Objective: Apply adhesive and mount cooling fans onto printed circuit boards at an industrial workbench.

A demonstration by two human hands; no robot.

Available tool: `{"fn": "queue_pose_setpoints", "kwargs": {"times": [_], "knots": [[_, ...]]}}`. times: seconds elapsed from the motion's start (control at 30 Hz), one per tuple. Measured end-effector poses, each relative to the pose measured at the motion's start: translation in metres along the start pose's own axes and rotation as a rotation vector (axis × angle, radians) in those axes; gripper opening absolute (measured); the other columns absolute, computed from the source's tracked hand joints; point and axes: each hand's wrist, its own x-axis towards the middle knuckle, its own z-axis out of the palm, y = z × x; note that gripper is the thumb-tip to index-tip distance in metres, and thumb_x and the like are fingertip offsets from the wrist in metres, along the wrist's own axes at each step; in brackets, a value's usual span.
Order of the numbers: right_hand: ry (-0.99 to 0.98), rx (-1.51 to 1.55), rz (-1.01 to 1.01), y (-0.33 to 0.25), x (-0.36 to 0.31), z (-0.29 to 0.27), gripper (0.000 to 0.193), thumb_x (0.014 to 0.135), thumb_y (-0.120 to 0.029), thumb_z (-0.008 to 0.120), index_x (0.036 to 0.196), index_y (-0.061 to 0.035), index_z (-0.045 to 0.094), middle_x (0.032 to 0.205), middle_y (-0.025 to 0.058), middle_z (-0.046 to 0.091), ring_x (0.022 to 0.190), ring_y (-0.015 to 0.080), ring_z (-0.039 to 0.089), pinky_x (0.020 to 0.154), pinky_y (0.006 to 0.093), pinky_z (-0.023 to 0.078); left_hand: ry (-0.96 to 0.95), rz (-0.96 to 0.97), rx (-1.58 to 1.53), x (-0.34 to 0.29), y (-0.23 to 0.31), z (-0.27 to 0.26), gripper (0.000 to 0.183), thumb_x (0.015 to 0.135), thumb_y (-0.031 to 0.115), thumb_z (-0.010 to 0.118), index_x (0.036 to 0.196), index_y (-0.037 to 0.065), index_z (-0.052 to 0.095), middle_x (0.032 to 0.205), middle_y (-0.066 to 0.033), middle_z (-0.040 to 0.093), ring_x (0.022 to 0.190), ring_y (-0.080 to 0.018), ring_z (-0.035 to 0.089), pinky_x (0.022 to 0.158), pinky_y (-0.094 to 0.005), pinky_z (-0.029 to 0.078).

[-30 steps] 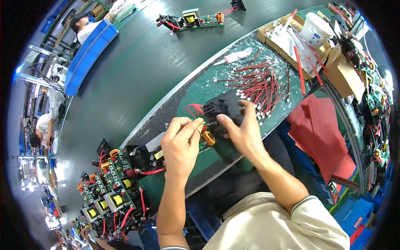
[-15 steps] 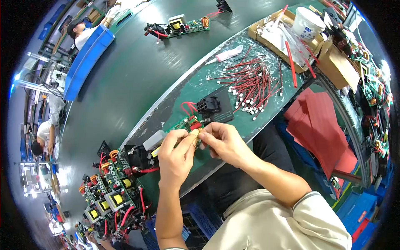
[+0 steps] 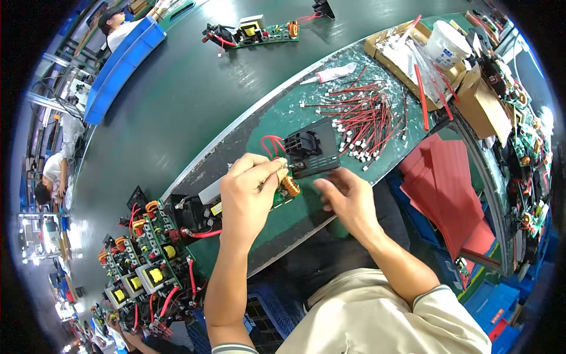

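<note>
A circuit board (image 3: 282,202) with a copper-wound coil (image 3: 290,186) lies on the green bench in front of me, partly under my left hand. My left hand (image 3: 246,190) bends over it, thumb and fingertips pinched together at the board's upper edge; what they hold is hidden. A black end plate with a socket (image 3: 312,148) sits at the board's far right end, with red wire loops (image 3: 272,144) beside it. My right hand (image 3: 352,203) is off the board, just below the end plate, thumb and fingers apart with nothing seen between them.
Red-and-black leads with white connectors (image 3: 368,121) are heaped at the right, near a white tube (image 3: 336,73) and a carton (image 3: 380,53). Assembled boards (image 3: 141,259) crowd the left. Another board (image 3: 265,36) lies on the dark surface beyond. Red sheets (image 3: 445,189) hang over at the right.
My right hand has drawn away from the left fingertips toward the right and opened, uncovering the copper coil. My left hand stays pinched over the board, slightly higher.
</note>
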Motion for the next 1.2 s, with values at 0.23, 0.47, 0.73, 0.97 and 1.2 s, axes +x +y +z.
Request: {"fn": "queue_pose_setpoints", "kwargs": {"times": [0.23, 0.47, 0.73, 0.97, 1.2], "knots": [[-0.04, -0.046, -0.356, -0.006, 0.03, 0.03, 0.023, 0.09, -0.006, 0.069, 0.11, 0.0042, 0.063, 0.09, 0.012, 0.072, 0.087, 0.0125, 0.069, 0.076, 0.029, 0.056, -0.023, 0.034, 0.214, 0.011, -0.004, 0.012, 0.019, 0.081, -0.004, 0.066, 0.098, -0.001, 0.074, 0.086, -0.0112, 0.066, 0.075, -0.0215, 0.066, 0.068, -0.0309, 0.051], [0.057, -0.209, -0.679, 0.007, 0.039, 0.031, 0.027, 0.087, 0.001, 0.065, 0.114, 0.0019, 0.062, 0.091, 0.0152, 0.068, 0.077, 0.0239, 0.069, 0.071, 0.0329, 0.054, 0.01, 0.073, 0.335, 0.012, 0.002, 0.014, 0.018, 0.077, 0.001, 0.07, 0.093, 0.004, 0.074, 0.084, -0.0089, 0.062, 0.08, -0.0282, 0.059, 0.072, -0.0388, 0.049], [0.013, -0.171, -0.791, 0.007, 0.041, 0.028, 0.046, 0.085, 0.003, 0.062, 0.13, 0.0008, 0.055, 0.107, 0.0209, 0.062, 0.089, 0.0372, 0.064, 0.078, 0.0392, 0.054, -0.027, 0.095, 0.425, 0.017, 0.004, 0.014, 0.023, 0.075, -0.004, 0.069, 0.096, 0.004, 0.075, 0.086, -0.0087, 0.064, 0.083, -0.0258, 0.061, 0.073, -0.0363, 0.05], [-0.001, -0.144, -0.798, 0.008, 0.042, 0.029, 0.045, 0.085, 0.003, 0.06, 0.129, 0.001, 0.056, 0.109, 0.0215, 0.062, 0.091, 0.0367, 0.065, 0.08, 0.0389, 0.054, -0.033, 0.054, 0.331, 0.017, -0.006, 0.015, 0.016, 0.076, 0.001, 0.071, 0.091, 0.005, 0.074, 0.085, -0.0064, 0.064, 0.08, -0.0258, 0.061, 0.073, -0.0377, 0.051], [-0.014, -0.12, -0.774, 0.007, 0.041, 0.026, 0.043, 0.085, 0.003, 0.06, 0.128, 0.0031, 0.056, 0.107, 0.0217, 0.063, 0.091, 0.036, 0.065, 0.081, 0.0385, 0.054, -0.067, 0.005, 0.317, 0.019, -0.004, 0.013, 0.017, 0.076, 0.001, 0.071, 0.092, 0.005, 0.075, 0.086, -0.0077, 0.065, 0.081, -0.0266, 0.062, 0.073, -0.0378, 0.051]]}}
